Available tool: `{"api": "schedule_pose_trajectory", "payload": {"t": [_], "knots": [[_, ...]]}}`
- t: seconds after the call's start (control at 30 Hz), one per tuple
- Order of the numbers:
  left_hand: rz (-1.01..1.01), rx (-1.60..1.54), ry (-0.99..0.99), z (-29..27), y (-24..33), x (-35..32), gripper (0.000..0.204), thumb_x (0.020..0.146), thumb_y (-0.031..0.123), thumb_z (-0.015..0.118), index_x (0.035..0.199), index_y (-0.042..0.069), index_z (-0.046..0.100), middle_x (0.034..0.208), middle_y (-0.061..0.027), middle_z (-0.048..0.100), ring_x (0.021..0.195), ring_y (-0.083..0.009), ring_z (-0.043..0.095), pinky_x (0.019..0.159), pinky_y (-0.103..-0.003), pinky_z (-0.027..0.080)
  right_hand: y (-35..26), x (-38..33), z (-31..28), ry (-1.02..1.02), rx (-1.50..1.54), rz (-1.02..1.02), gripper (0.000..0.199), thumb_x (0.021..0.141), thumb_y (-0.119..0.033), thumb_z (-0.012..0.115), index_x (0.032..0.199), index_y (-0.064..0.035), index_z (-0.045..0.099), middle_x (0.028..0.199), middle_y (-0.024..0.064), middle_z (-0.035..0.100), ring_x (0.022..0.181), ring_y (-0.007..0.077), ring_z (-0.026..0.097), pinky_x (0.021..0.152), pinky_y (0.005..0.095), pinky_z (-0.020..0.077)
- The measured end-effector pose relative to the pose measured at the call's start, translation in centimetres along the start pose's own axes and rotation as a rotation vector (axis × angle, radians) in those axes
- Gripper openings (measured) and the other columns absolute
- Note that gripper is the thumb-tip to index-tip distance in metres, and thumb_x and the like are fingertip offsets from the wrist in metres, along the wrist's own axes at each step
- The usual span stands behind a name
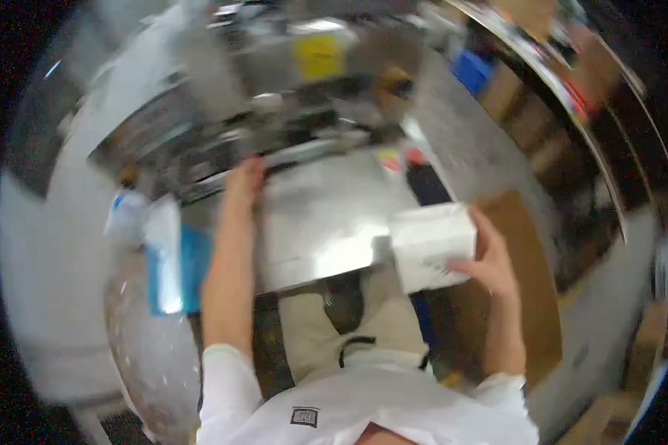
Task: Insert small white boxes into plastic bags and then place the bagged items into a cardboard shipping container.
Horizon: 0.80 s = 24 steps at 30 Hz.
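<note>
My right hand [490,256] grips a white box-like block [432,252] by its right side, thumb on the near face and fingers round the far edge. The block hangs over the right front corner of a shiny metal tabletop [323,208]. My left hand [246,178] reaches forward to the tabletop's far left corner, beside the dark and metal parts of a machine [297,133]. Motion smears its fingers, so whether it holds anything is unclear.
Left of my left arm stand a blue container [193,259] and a clear plastic-covered bulk [156,341]. Brown cardboard [516,297] lies right of my right arm. Shelving with boxes [549,126] runs along the right. A yellow sign [319,57] is at the back.
</note>
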<state>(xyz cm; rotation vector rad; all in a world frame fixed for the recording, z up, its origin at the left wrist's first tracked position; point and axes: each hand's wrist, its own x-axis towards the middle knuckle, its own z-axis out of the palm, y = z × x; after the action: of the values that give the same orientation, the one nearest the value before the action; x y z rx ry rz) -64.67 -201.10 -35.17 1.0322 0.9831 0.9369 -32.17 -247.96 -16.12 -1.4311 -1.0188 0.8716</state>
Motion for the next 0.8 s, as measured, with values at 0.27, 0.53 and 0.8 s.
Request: {"api": "schedule_pose_trajectory", "payload": {"t": [0.27, 0.53, 0.8], "knots": [[0.097, 0.102, -0.111, 3.5, 5.4, -10.8, 0.021, 0.097, 0.017, 0.062, 0.109, 0.0, 0.064, 0.105, -0.0074, 0.066, 0.102, -0.0163, 0.062, 0.088, -0.027, 0.049, 7.8, -18.4, -23.3, 0.108, -1.195, 0.804, 0.081, 0.057, -0.023, 0.086, 0.13, -0.0038, 0.056, 0.114, 0.0168, 0.067, 0.106, 0.0299, 0.065, 0.087, 0.0388, 0.0516], [0.089, 0.456, 0.077, 2.6, 9.6, -24.1, 0.035, 0.096, 0.018, 0.064, 0.126, 0.0, 0.057, 0.113, -0.0082, 0.063, 0.098, -0.0142, 0.06, 0.082, -0.025, 0.048, 33.1, -35.3, -27.9, -0.368, -0.455, 1.235, 0.064, 0.061, -0.034, 0.089, 0.112, -0.0014, 0.067, 0.103, 0.0112, 0.071, 0.091, 0.0231, 0.067, 0.076, 0.0404, 0.0549], [0.106, 0.533, 0.161, -11.0, 13.7, -26.2, 0.043, 0.098, 0.021, 0.06, 0.132, -0.005, 0.051, 0.128, -0.0157, 0.057, 0.116, -0.0244, 0.056, 0.101, -0.034, 0.044, 33.5, -33.7, -24.0, -0.316, -0.152, 1.139, 0.071, 0.062, -0.029, 0.092, 0.122, -0.0041, 0.064, 0.114, 0.0081, 0.07, 0.103, 0.0235, 0.064, 0.09, 0.0393, 0.0513]]}}
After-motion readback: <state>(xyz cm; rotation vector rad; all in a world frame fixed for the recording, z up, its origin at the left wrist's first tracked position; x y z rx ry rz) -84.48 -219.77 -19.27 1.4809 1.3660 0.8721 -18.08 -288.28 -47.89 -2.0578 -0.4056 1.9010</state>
